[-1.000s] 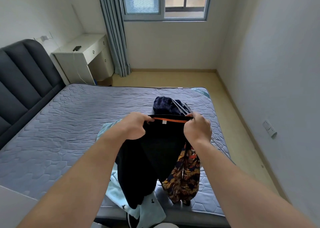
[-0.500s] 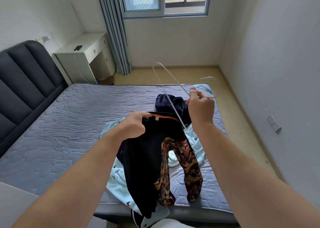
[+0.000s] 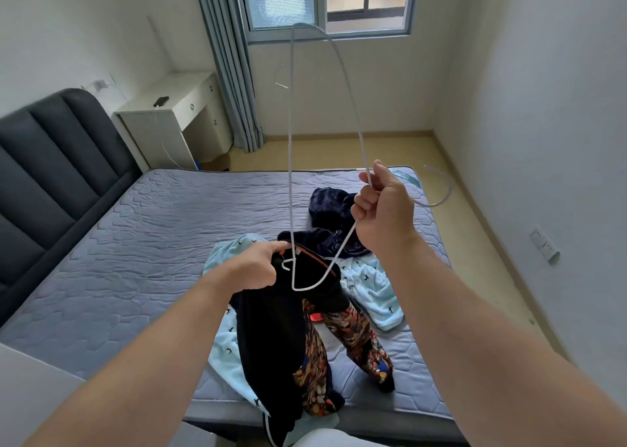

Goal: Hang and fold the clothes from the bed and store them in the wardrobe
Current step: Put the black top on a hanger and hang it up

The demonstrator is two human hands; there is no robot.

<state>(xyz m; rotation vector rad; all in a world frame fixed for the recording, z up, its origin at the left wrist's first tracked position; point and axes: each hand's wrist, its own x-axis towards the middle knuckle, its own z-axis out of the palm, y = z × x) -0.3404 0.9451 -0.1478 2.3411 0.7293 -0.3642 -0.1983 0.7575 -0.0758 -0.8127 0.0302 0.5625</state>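
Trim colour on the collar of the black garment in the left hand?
Orange: the collar trim runs as a thin band on the black garment. Head view.

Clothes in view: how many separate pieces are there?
4: a black garment gripped by the left hand, a patterned garment beside it, a light blue garment spread underneath, a navy garment behind. Others may lie hidden.

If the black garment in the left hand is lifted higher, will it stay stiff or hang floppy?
Probably floppy: the black garment hangs limp in folds below the left hand. It seems fairly light, since a pinch at the collar holds it up. It may slide on the thin white hanger that the right hand grips.
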